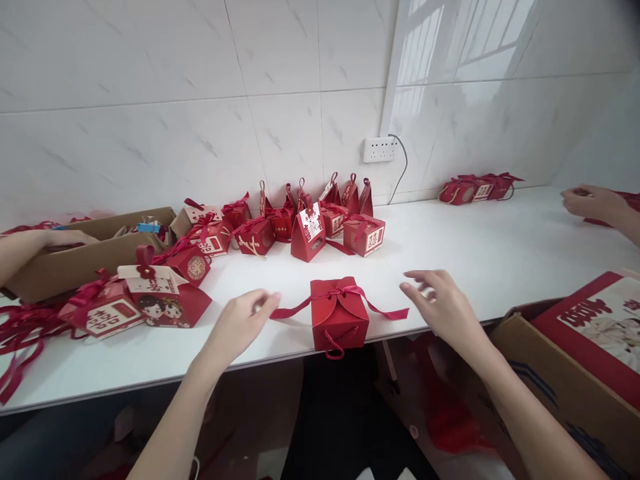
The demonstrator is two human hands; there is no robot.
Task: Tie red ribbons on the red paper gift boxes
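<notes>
A red gift box (339, 313) sits at the table's front edge, its curved top flaps folded together. A red ribbon (387, 312) is tied on top with a knot, and its two tails stretch out to either side. A twisted red cord hangs from the box's front. To the left, my left hand (245, 320) hovers loosely curled, its fingertips just above the end of the left tail, without a visible grip on it. On the other side, my right hand (443, 303) is raised with thumb and fingers apart, clear of the right tail.
Several decorated red boxes (307, 233) stand behind, with more (167, 300) at left beside a cardboard box (90, 267). Another person's hand (65, 239) reaches into it; a hand (595, 202) is at far right. A carton (555, 373) with red bags is at my right.
</notes>
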